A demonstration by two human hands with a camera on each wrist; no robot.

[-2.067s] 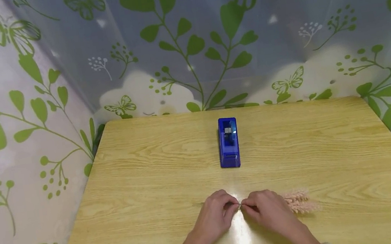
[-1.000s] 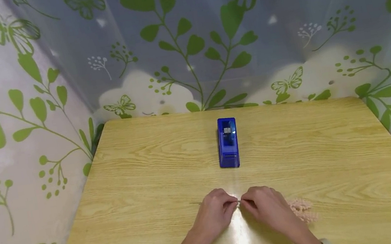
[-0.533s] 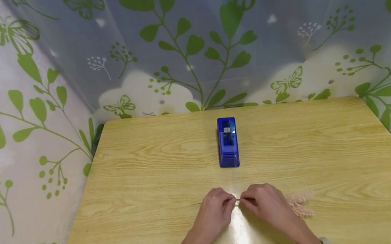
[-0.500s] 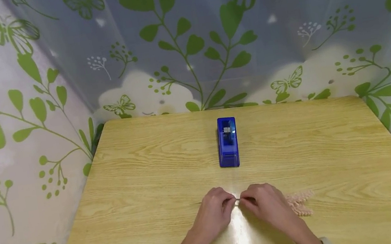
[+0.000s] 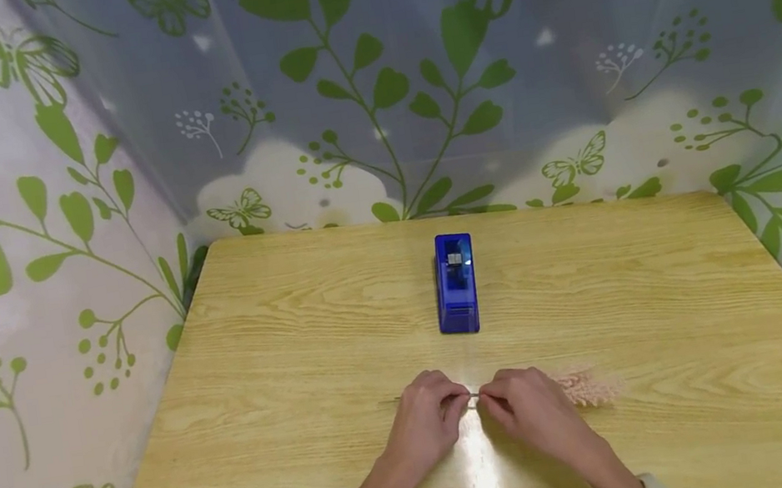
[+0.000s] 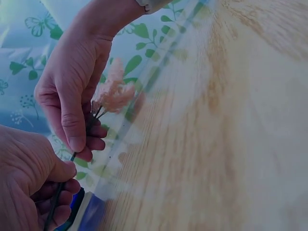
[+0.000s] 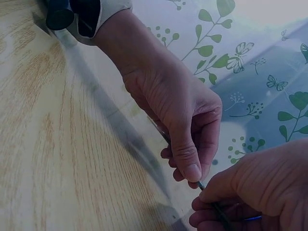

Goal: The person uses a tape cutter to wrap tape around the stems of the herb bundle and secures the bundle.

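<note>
An artificial flower stem with fluffy pale pink sprigs (image 5: 589, 387) lies sideways between both hands, low over the table. My left hand (image 5: 423, 418) pinches its thin dark green stem (image 6: 54, 204) between thumb and fingers, and the stem's free end pokes out to the left. My right hand (image 5: 534, 406) pinches the stem a short way along, nearer the flower head, with fingertips close to the left ones. In the left wrist view the pink sprigs (image 6: 114, 91) show behind the right hand, where the stem forks. Part of the stem is hidden inside each hand.
A blue tape dispenser (image 5: 455, 289) stands on the wood-grain table (image 5: 283, 336), straight beyond the hands. Curtains (image 5: 413, 89) printed with green leaves and butterflies enclose the table's back and sides.
The pink sprigs have turned about the stem, from two spread apart to overlapping in one clump. Both hands have shifted slightly away from the person, still pinching the stem.
</note>
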